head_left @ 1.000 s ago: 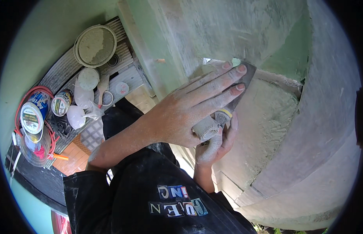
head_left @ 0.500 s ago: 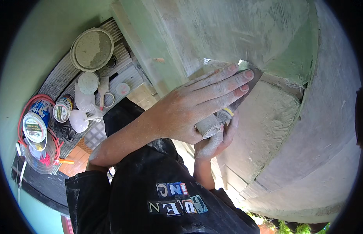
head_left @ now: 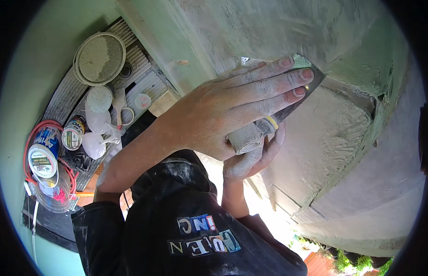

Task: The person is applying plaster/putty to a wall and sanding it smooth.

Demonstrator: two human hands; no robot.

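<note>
My left hand (head_left: 262, 94), pale with dust, lies with its fingers stretched flat across the dark metal blade of a putty knife (head_left: 286, 110). The knife has a thick, dust-coated round handle and a yellow ring near the blade. Below it, my right hand (head_left: 260, 158) is closed around the handle, its fingers partly hidden behind the tool and my left hand. The blade's tip points to the upper right, close to the grey-green plastered surface (head_left: 287, 27). How firmly the blade touches that surface is hidden by my left fingers.
On a corrugated sheet (head_left: 66, 99) at left stand a round pail lid with grey paste (head_left: 99, 57), a small white-topped tub (head_left: 99, 99), paint cans (head_left: 43, 161), plastic bags (head_left: 94, 145) and scissors (head_left: 127, 116). A red hose (head_left: 27, 152) loops round the cans. A rough plastered panel (head_left: 324, 142) lies at right.
Both hands and the putty knife have shifted slightly up, with the blade tip farther to the upper right. The head view has also shifted a little. The hold looks the same.
</note>
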